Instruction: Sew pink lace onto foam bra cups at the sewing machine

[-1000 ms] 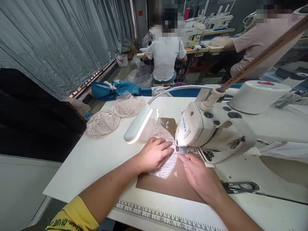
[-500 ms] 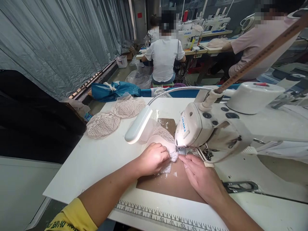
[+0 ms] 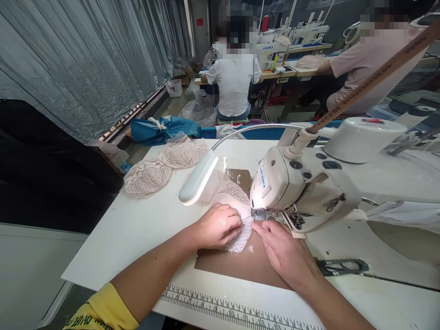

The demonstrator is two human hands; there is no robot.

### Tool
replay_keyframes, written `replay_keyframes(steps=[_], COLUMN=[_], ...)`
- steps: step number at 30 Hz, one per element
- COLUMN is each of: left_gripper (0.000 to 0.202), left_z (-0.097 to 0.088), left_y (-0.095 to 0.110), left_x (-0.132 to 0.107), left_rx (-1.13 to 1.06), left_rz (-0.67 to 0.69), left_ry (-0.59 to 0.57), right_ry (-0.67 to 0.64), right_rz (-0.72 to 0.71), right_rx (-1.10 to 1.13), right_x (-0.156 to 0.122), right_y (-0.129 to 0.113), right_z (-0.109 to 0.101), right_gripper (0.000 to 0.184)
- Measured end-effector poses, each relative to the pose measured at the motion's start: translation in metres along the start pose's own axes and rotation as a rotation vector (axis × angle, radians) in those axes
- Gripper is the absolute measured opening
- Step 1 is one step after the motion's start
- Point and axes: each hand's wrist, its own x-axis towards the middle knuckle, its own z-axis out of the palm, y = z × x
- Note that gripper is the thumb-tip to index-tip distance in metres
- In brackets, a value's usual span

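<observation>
A pale pink bra cup with lace lies under the needle of a white JUKI sewing machine. My left hand is closed on the cup left of the needle, with its fingers bent and the fingertips partly hidden. The lace edge spreads flat toward me between my hands. My right hand lies on the brown sheet, its fingertips together at the lace edge just in front of the needle. Its thumb is partly hidden.
Two lace cups lie at the table's far left. A lamp on a bent metal neck hangs over the work. A ruler strip runs along the front edge. Beyond the table, people sit at other machines.
More of the lace now lies spread flat between my hands, toward the front. My right fingertips have shifted slightly left along its edge. The left hand has barely moved.
</observation>
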Motion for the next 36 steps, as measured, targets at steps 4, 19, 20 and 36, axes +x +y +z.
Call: replay_keyframes(steps=[4, 19, 20, 36], left_gripper=[0.028, 0.04, 0.04, 0.038], left_z=[-0.002, 0.001, 0.002, 0.004], left_y=[-0.003, -0.009, -0.008, -0.011], left_x=[-0.001, -0.006, -0.005, -0.009], left_rx=[0.017, 0.105, 0.11, 0.11], left_rz=[0.114, 0.232, 0.22, 0.175], left_ry=[0.002, -0.029, -0.02, -0.009], right_ry=[-0.002, -0.031, -0.027, -0.045], right_rz=[-0.055, -0.034, -0.032, -0.092], right_rx=[-0.078, -0.137, -0.145, -0.082], right_x=[0.001, -0.001, -0.001, -0.003], right_y=[-0.001, -0.002, -0.002, 0.004], right_z=[0.0, 0.001, 0.002, 0.0], right_gripper=[0.042, 0.045, 0.045, 0.044])
